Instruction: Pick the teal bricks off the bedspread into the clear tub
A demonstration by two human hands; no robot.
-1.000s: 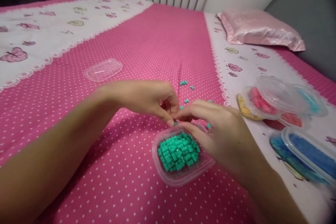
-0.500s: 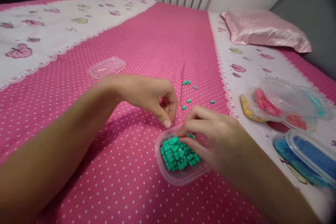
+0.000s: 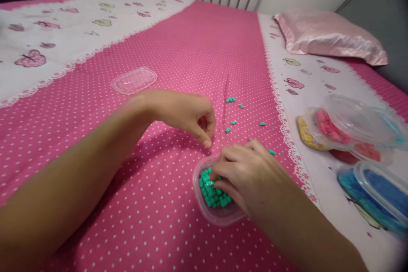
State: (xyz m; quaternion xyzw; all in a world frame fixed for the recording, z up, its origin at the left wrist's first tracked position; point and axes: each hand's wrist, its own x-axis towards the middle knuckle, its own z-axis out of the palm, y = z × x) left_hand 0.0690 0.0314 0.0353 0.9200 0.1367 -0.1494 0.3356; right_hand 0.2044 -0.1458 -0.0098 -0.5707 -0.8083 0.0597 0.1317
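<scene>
A clear plastic container [image 3: 204, 210] filled with small green building blocks [image 3: 212, 191] rests on the pink dotted bedspread. My right hand [image 3: 244, 172] covers its right side, the thumb and fingertips closed in a pinch among the blocks. Just beyond the rim, my left hand [image 3: 194, 121] hovers low over the cloth with its thumb and forefinger pinched together; anything between them is too small or hidden to make out. Several loose green blocks [image 3: 233, 122] lie scattered past the hands, and part of the container is behind my right hand.
A clear lid [image 3: 134, 80] lies flat on the bedspread beyond my left forearm. To the right are lidded containers of yellow [image 3: 307, 134], pink [image 3: 331, 126] and blue [image 3: 387, 189] pieces. A pink satin pillow [image 3: 331, 36] is at the far right.
My right hand has moved down and further over the container, covering more of the green blocks. My left hand keeps its pinch near the rim. The view has shifted slightly.
</scene>
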